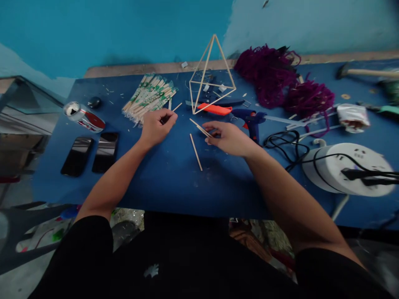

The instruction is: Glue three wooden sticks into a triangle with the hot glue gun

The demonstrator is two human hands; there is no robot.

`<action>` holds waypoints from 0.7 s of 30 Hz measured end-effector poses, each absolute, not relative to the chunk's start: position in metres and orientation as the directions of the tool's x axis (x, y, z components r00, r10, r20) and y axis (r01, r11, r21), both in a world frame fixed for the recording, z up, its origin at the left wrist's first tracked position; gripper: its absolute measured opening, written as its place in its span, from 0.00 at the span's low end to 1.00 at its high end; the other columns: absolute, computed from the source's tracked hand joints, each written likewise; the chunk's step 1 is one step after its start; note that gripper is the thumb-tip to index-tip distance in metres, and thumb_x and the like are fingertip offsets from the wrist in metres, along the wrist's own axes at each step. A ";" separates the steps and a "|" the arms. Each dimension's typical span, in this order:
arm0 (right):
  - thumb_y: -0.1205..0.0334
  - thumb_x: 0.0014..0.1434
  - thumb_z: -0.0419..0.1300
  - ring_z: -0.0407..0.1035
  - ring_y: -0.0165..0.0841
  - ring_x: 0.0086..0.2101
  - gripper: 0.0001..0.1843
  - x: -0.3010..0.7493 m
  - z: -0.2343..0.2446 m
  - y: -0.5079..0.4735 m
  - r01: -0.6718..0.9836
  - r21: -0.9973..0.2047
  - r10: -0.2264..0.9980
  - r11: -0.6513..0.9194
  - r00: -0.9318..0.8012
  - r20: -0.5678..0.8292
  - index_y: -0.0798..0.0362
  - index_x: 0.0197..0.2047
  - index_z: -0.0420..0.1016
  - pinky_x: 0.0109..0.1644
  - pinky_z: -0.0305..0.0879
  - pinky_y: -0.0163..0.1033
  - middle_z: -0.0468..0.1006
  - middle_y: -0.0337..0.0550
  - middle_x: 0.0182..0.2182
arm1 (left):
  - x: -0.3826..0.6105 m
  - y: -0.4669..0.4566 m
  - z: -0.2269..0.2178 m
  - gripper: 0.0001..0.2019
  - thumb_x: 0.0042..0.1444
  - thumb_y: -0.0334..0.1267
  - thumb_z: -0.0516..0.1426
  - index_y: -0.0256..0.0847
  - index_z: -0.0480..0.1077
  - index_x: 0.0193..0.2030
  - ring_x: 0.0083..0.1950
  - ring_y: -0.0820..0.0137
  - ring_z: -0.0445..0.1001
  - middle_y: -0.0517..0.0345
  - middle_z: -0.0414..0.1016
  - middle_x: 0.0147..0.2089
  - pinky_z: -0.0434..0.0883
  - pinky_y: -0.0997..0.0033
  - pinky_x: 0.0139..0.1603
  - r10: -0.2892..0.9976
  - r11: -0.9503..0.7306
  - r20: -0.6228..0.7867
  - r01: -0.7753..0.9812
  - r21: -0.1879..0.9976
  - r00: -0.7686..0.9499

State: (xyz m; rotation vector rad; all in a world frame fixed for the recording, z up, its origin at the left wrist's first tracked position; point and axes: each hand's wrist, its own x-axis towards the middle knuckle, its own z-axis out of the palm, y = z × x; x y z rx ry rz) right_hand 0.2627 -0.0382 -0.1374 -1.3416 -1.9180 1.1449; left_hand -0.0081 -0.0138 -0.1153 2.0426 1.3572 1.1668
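A thin pale wooden stick (173, 111) lies pinched at its near end, its free tip pointing up and to the right over the blue tabletop, just near of the bundle. Right of it, two more pale sticks (200, 128) lie close together at a shallow slant, their far-left ends free and their near-right ends under fingertips. A single loose stick (196, 152) lies flat on the table between the two, running from far-left to near-right, apart from both. All are slim, straight and light in colour; finer detail cannot be made out.
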 end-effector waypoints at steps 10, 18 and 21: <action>0.65 0.56 0.65 0.72 0.31 0.32 0.17 0.267 -0.136 -0.060 0.668 -0.671 0.936 0.322 -0.332 0.118 0.56 0.49 0.82 0.42 0.72 0.42 0.82 0.47 0.41 | -0.003 -0.036 -0.128 0.16 0.53 0.52 0.70 0.43 0.76 0.38 0.30 0.69 0.72 0.60 0.78 0.31 0.62 0.68 0.33 0.755 -0.611 0.132 0.614 0.499 0.643; 0.73 0.51 0.60 0.73 0.36 0.36 0.15 0.265 -0.134 -0.060 0.794 -0.525 0.950 0.305 -0.292 0.109 0.55 0.42 0.80 0.42 0.66 0.41 0.81 0.45 0.35 | 0.001 -0.041 -0.129 0.13 0.60 0.46 0.66 0.43 0.78 0.47 0.34 0.69 0.74 0.56 0.80 0.40 0.65 0.67 0.35 0.721 -0.648 0.093 0.621 0.442 0.686; 0.70 0.49 0.61 0.73 0.38 0.36 0.15 0.267 -0.125 -0.061 0.895 -0.413 0.982 0.170 -0.191 -0.010 0.54 0.41 0.78 0.39 0.62 0.42 0.82 0.45 0.36 | -0.001 -0.041 -0.129 0.08 0.62 0.41 0.62 0.42 0.78 0.44 0.40 0.65 0.76 0.53 0.79 0.42 0.68 0.66 0.38 0.694 -0.691 0.132 0.604 0.397 0.708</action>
